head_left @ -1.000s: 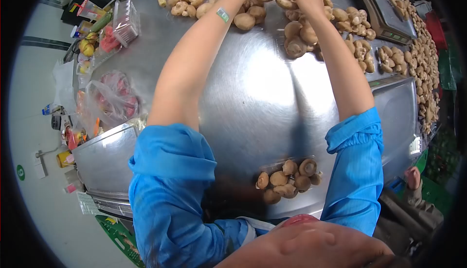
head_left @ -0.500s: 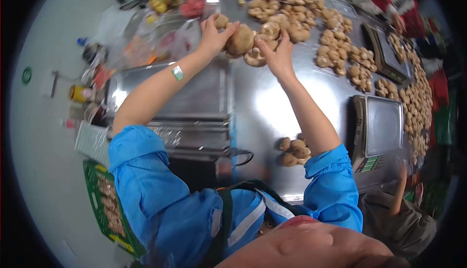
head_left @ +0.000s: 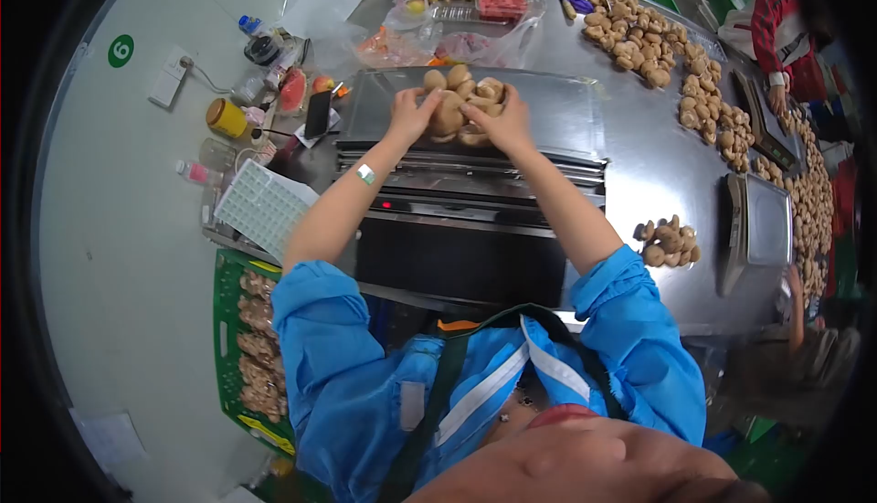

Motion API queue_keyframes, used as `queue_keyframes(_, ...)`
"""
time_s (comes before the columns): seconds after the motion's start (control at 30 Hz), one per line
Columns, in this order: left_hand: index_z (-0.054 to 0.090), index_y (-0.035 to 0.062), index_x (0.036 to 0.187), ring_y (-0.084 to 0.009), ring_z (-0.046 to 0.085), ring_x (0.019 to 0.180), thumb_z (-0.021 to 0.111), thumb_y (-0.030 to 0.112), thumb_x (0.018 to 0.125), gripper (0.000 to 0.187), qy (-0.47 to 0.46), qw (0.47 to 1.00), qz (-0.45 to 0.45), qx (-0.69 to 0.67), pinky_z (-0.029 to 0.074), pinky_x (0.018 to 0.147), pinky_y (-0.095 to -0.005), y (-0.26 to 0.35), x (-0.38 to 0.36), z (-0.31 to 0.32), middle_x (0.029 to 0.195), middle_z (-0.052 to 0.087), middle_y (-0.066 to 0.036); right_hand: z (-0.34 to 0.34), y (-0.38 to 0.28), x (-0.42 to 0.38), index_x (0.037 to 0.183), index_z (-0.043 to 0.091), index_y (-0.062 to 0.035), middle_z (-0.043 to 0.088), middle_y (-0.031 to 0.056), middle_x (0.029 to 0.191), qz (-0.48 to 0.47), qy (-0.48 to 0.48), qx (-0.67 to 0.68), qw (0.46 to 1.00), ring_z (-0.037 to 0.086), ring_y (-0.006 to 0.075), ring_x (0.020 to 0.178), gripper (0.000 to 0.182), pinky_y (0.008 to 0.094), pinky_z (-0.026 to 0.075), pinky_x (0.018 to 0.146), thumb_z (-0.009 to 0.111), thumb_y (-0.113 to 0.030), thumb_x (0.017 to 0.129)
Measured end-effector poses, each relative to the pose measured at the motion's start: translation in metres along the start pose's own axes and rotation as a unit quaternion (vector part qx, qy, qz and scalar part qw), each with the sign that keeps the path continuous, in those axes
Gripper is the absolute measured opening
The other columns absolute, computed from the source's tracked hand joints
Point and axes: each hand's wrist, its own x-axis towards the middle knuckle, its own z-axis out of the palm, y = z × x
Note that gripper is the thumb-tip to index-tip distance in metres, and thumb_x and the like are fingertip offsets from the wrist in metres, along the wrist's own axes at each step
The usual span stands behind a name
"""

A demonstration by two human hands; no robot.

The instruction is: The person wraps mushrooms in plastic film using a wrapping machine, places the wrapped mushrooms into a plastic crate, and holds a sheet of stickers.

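Observation:
A cluster of brown mushrooms [head_left: 448, 113] sits between my two hands, over a shiny flat metal plate [head_left: 557, 119]. From the left side, my left hand [head_left: 413, 117] is closed around the cluster, its thumb against a large cap. My right hand [head_left: 505, 125] grips the same cluster from the right with its fingers curled round the outer mushrooms. Whether anything lies beneath the mushrooms is hidden. In front of the plate are metal bars and a black panel [head_left: 461, 261] with a small red light.
A small mushroom heap [head_left: 670, 243] lies to the right, near a scale [head_left: 767, 220]. More mushrooms [head_left: 639, 37] spread at the back right. Plastic bags, fruit and a phone [head_left: 318, 115] crowd the left and back. A green crate [head_left: 224, 338] stands lower left. Another person's hand [head_left: 777, 99] is far right.
Both hands have brought the mushrooms from the open tabletop leftward and nearer, over the metal plate. The hands are closer together around the cluster. The head view has shifted left.

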Motion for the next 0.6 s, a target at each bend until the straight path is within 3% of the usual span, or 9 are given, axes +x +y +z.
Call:
queue_keyframes(0.13, 0.049, -0.0039, 0.112, -0.034, 0.041, 0.113, 0.054, 0.059, 0.077, 0.073, -0.03, 0.993, 0.05, 0.099, 0.032, 0.096, -0.0389, 0.002, -0.002, -0.036, 0.12, 0.042, -0.023, 0.011, 0.006, 0.002, 0.126, 0.038, 0.0024, 0.042, 0.0276, 0.121, -0.016, 0.029, -0.017, 0.999, 0.042, 0.0387, 0.114, 0.097, 0.0423, 0.036, 0.095, 0.071, -0.058, 0.058)
queue_keyframes(0.3, 0.043, 0.0017, 0.12, -0.0337, 0.039, 0.115, 0.051, 0.053, 0.083, 0.064, 0.035, 0.974, 0.207, -0.088, 0.031, 0.098, -0.0405, -0.006, 0.038, -0.034, 0.122, 0.041, -0.02, 0.014, -0.014, -0.007, 0.129, 0.035, 0.0012, 0.041, 0.0264, 0.123, -0.003, 0.119, -0.09, 0.989, 0.039, 0.038, 0.117, 0.087, 0.0428, 0.033, 0.097, 0.063, -0.056, 0.07)
queue_keyframes(0.33, 0.047, 0.0035, 0.118, -0.0323, 0.043, 0.113, 0.051, 0.047, 0.085, 0.055, -0.032, 0.97, 0.205, -0.127, 0.034, 0.096, -0.0386, -0.006, 0.047, -0.03, 0.12, 0.046, -0.016, 0.016, -0.014, -0.006, 0.128, 0.038, -0.0011, 0.041, 0.0242, 0.125, -0.033, 0.145, -0.086, 0.985, 0.039, 0.0382, 0.117, 0.081, 0.0439, 0.032, 0.098, 0.061, -0.055, 0.072)
queue_keyframes(0.37, 0.047, 0.0035, 0.118, -0.0323, 0.043, 0.113, 0.051, 0.047, 0.085, 0.055, -0.037, 0.967, 0.212, -0.134, 0.034, 0.096, -0.0386, -0.008, 0.051, -0.026, 0.12, 0.046, -0.016, 0.019, -0.013, -0.005, 0.128, 0.038, -0.0011, 0.041, 0.0242, 0.125, -0.032, 0.155, -0.091, 0.983, 0.039, 0.0382, 0.117, 0.081, 0.0439, 0.032, 0.098, 0.061, -0.055, 0.072)
queue_keyframes(0.43, 0.05, 0.003, 0.116, -0.0278, 0.046, 0.112, 0.047, 0.041, 0.089, 0.047, -0.254, 0.943, 0.195, -0.087, 0.034, 0.096, -0.0358, -0.007, 0.041, -0.021, 0.118, 0.049, -0.016, 0.026, -0.016, -0.005, 0.126, 0.043, -0.0052, 0.04, 0.0221, 0.126, -0.082, 0.089, -0.165, 0.979, 0.039, 0.0385, 0.117, 0.074, 0.0442, 0.032, 0.098, 0.061, -0.053, 0.072)
queue_keyframes(0.53, 0.054, 0.0035, 0.112, -0.0301, 0.048, 0.11, 0.051, 0.042, 0.085, 0.047, -0.148, 0.956, 0.24, -0.085, 0.036, 0.092, -0.0382, -0.01, 0.014, -0.014, 0.117, 0.051, -0.014, 0.033, -0.017, -0.011, 0.124, 0.045, -0.009, 0.039, 0.0206, 0.129, -0.095, 0.096, -0.174, 0.975, 0.038, 0.0382, 0.117, 0.068, 0.0441, 0.032, 0.097, 0.06, -0.051, 0.074)
queue_keyframes(0.6, 0.051, 0.0045, 0.115, -0.0303, 0.047, 0.11, 0.051, 0.043, 0.084, 0.049, -0.142, 0.96, 0.234, -0.063, 0.035, 0.093, -0.0402, -0.004, 0.011, -0.02, 0.117, 0.051, -0.014, 0.034, -0.018, -0.012, 0.125, 0.045, -0.0094, 0.037, 0.0197, 0.131, -0.074, 0.089, -0.173, 0.978, 0.036, 0.0376, 0.119, 0.066, 0.0454, 0.032, 0.096, 0.06, -0.05, 0.075)
